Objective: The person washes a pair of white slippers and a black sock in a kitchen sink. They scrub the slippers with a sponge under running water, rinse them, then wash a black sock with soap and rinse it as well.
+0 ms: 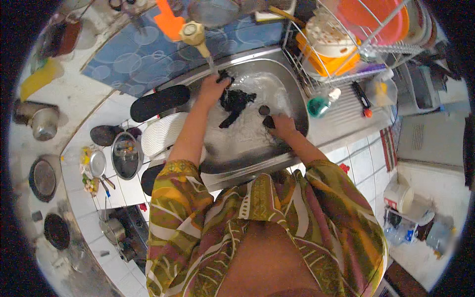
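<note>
Inside the stainless steel sink, my left hand grips a small black piece, probably cloth, under the running tap. A larger crumpled black piece, wet and cloth-like, lies on the sink floor between my hands. My right hand is low on the right side of the basin, with its fingers on another small dark piece. Just above that piece is the round dark drain. Water spreads over the basin floor.
A black slipper sole and a white wavy-ridged sole lie left of the sink, near a steel bowl. A wire dish rack, a green bottle and a black-handled tool stand or lie on the right.
</note>
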Tool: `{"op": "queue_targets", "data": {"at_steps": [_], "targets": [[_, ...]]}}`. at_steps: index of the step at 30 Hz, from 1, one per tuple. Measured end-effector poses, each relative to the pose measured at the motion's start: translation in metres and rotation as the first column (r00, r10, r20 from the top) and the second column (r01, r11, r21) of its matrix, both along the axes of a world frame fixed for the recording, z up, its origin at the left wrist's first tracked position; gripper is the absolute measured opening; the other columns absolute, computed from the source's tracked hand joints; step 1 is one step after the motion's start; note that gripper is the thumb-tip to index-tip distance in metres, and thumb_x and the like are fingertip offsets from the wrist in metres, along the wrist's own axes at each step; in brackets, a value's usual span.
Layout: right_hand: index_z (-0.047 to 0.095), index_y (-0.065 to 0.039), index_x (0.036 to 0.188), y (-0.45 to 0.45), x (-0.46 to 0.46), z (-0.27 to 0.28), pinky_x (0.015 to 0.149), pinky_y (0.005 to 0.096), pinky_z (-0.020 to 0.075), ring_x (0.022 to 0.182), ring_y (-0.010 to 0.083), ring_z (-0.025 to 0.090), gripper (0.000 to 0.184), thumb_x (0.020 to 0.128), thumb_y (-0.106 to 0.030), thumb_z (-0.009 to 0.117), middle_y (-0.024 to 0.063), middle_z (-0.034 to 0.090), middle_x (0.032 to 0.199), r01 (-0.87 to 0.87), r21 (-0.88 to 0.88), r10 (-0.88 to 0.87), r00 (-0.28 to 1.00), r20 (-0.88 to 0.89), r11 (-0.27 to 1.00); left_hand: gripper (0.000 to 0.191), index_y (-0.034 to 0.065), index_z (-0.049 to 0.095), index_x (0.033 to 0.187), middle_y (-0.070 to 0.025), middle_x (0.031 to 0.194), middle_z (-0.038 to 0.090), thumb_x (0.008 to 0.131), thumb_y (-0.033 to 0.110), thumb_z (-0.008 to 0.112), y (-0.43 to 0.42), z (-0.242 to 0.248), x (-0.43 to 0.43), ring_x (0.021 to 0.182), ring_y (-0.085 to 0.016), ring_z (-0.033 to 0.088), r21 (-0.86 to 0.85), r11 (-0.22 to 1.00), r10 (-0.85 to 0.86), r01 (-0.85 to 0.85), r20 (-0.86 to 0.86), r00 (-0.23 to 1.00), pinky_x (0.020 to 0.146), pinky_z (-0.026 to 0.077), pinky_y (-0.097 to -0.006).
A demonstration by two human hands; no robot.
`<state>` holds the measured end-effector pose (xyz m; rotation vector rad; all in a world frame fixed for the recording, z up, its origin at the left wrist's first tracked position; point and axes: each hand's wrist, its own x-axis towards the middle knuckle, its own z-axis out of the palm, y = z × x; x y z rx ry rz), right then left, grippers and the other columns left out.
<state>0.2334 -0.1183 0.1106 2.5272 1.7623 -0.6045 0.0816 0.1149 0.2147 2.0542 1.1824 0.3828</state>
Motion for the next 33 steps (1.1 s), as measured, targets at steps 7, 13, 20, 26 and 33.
{"op": "queue_targets", "data": {"at_steps": [7, 13, 20, 26, 33], "targets": [[0.051, -0.005, 0.110, -0.057, 0.031, 0.076, 0.078, 0.0384, 0.0477, 0.092, 0.0312, 0.061, 0.049, 0.073, -0.032, 0.068, 0.0198, 0.060, 0.101, 0.396, 0.251, -0.287, 0.880, -0.379, 0.883, 0.048, -0.0039, 0.057, 0.105, -0.0210, 0.106, 0.059, 0.074, 0.031, 0.066, -0.008, 0.015, 0.008, 0.098, -0.029, 0.056, -0.154, 0.988, 0.016, -0.005, 0.073, 0.997, 0.084, 0.042, -0.0355], [0.059, -0.001, 0.099, -0.133, 0.078, 0.081, 0.077, 0.0419, 0.0472, 0.087, 0.0386, 0.060, 0.034, 0.082, -0.030, 0.053, 0.0213, 0.062, 0.093, 0.435, 0.234, -0.356, 0.880, -0.314, 0.869, 0.051, -0.0038, 0.058, 0.107, -0.0165, 0.102, 0.061, 0.072, 0.032, 0.067, -0.004, 0.004, -0.005, 0.092, -0.022, 0.057, -0.221, 0.975, 0.049, -0.003, 0.202, 0.978, 0.081, 0.043, -0.0327], [0.062, -0.003, 0.099, -0.164, 0.108, 0.072, 0.076, 0.0445, 0.0470, 0.089, 0.0388, 0.058, 0.035, 0.086, -0.032, 0.049, 0.0229, 0.060, 0.094, 0.524, 0.100, -0.524, 0.851, -0.022, 0.846, 0.049, -0.0041, 0.062, 0.100, -0.0140, 0.089, 0.064, 0.070, 0.035, 0.069, -0.015, 0.017, -0.009, 0.080, -0.022, 0.060, -0.240, 0.970, 0.082, -0.041, 0.162, 0.983, 0.074, 0.046, -0.0310], [0.060, -0.005, 0.108, -0.128, 0.061, 0.134, 0.079, 0.0423, 0.0474, 0.095, 0.0345, 0.058, 0.032, 0.082, -0.024, 0.060, 0.0181, 0.058, 0.106, 0.378, 0.229, -0.387, 0.922, -0.007, 0.897, 0.040, 0.0003, 0.063, 0.101, -0.0070, 0.090, 0.064, 0.073, 0.028, 0.068, -0.034, 0.054, -0.031, 0.084, -0.019, 0.059, -0.424, 0.905, 0.112, 0.042, 0.332, 0.937, 0.078, 0.044, -0.0305], [0.038, -0.009, 0.133, 0.026, -0.005, 0.084, 0.086, 0.0355, 0.0443, 0.094, 0.0280, 0.058, 0.066, 0.076, -0.019, 0.070, 0.0143, 0.051, 0.121, 0.264, 0.575, 0.174, 0.785, -0.595, 0.775, 0.032, 0.0007, 0.064, 0.095, -0.0042, 0.086, 0.064, 0.071, 0.021, 0.070, -0.053, 0.072, -0.023, 0.084, -0.013, 0.056, -0.645, 0.750, 0.334, 0.147, 0.560, 0.758, 0.076, 0.042, -0.0287]]}}
